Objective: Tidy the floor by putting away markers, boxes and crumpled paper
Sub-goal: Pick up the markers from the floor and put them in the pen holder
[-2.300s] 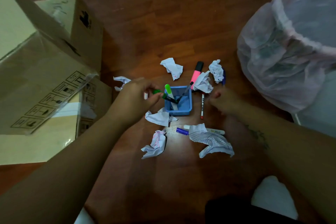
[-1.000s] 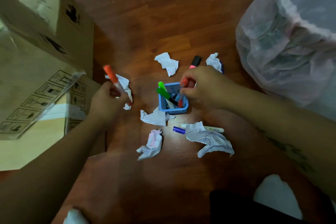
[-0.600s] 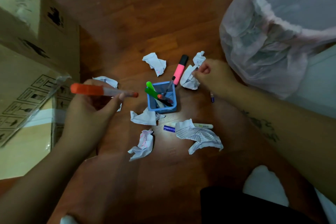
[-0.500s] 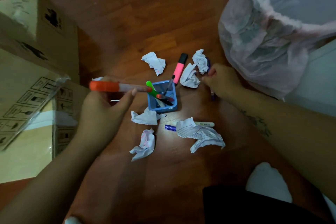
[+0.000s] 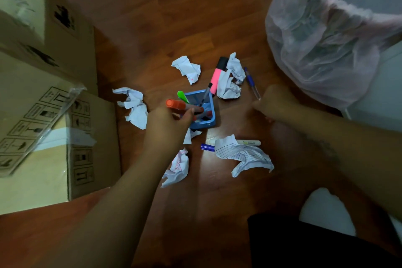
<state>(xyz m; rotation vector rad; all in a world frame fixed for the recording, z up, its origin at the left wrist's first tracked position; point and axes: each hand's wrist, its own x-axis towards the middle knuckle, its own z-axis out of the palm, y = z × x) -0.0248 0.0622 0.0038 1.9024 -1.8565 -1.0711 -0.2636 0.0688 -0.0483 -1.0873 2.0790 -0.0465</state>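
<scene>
A small blue holder (image 5: 210,123) stands on the wooden floor with several markers in it. My left hand (image 5: 167,125) grips an orange marker (image 5: 176,104) and holds its tip over the holder's left edge. My right hand (image 5: 275,102) hovers closed to the right of the holder, just below a blue pen (image 5: 252,82) on the floor; whether it holds anything is hidden. A pink highlighter (image 5: 216,77) lies behind the holder. A purple-capped marker (image 5: 230,144) lies in front, partly under lined paper (image 5: 243,154). Several crumpled papers (image 5: 133,106) surround the holder.
Cardboard boxes (image 5: 43,98) are stacked along the left. A bin lined with a translucent pink bag (image 5: 330,35) stands at the upper right. My knee in dark cloth and a white sock (image 5: 324,211) sit at the lower right.
My left hand has carried the orange marker rightward until it reaches the blue holder. My right hand has drawn back from the crumpled paper by the pink highlighter, down and to the right.
</scene>
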